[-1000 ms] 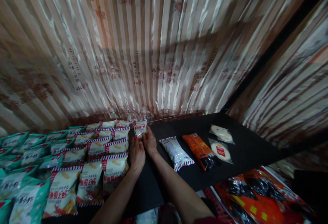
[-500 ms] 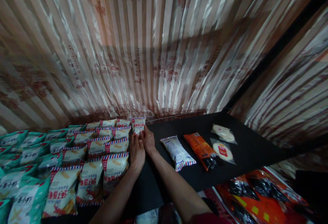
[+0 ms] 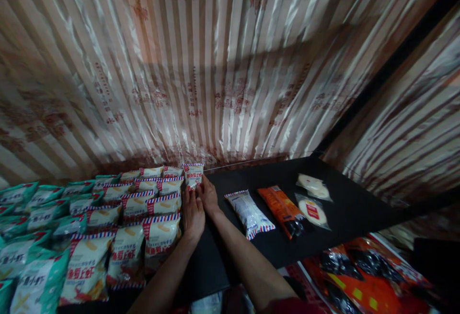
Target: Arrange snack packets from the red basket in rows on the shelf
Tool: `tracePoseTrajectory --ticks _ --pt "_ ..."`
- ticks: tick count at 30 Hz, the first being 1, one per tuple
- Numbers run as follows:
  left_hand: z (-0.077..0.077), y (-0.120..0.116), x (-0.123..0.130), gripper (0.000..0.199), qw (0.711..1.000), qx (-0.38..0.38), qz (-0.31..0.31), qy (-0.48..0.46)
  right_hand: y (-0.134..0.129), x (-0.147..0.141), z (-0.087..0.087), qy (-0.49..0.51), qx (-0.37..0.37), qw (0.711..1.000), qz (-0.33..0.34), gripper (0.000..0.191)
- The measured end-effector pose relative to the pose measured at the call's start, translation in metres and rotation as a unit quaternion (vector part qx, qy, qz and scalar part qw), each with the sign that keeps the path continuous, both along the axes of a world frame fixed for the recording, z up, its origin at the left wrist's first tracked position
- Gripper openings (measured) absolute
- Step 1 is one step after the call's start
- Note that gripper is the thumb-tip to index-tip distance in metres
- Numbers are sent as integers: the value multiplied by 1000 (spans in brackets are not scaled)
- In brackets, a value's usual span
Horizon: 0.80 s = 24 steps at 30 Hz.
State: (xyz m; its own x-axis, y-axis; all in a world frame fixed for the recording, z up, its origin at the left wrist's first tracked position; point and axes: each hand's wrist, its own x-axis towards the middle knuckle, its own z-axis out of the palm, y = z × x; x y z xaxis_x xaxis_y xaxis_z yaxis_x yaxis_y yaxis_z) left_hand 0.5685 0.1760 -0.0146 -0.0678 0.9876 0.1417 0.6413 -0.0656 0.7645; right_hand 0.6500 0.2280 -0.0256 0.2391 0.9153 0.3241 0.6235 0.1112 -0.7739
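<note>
Both hands are at a small white snack bag (image 3: 194, 174) with a red-and-blue striped top edge, at the back end of a row on the black shelf (image 3: 215, 266). My left hand (image 3: 194, 214) lies against the bag's lower front, fingers stretched forward. On the bag's right lower side, my right hand (image 3: 209, 194) has its fingers curled round the edge. The thumb side of the right hand is partly hidden. Left of my hands stand several matching bags (image 3: 163, 235) in rows, leaning back.
Green snack bags (image 3: 41, 275) fill the left side. On the right lie a striped bag (image 3: 249, 213), an orange bag (image 3: 282, 211) and flat clear packets (image 3: 312, 210). Orange packages (image 3: 362, 275) sit lower right. A striped foil curtain (image 3: 230, 65) hangs behind.
The small bag has shifted slightly and now stands a little more upright, its front showing more. My left hand has moved slightly right; my right hand has hardly moved.
</note>
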Motion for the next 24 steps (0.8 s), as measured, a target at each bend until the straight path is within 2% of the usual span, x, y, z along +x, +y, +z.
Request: tracePoseTrajectory --ticks 6,12,15,19,24 --pt "5 -1 1 46 1000 5 -3 10 -7 -1 -1 1 -16 1000 -27 50" --pt "15 -14 9 44 1000 -5 -24 5 -32 8 2 -38 -14 999 -34 45" --pt "21 -25 17 43 999 -21 -48 -4 -48 21 11 -78 13 996 -32 43" --pt "33 -44 28 42 994 -41 -101 -13 -70 48 34 -149 22 987 -60 40" --pt "42 -68 45 40 985 -57 -164 -17 -103 87 53 -230 -52 961 -141 38"
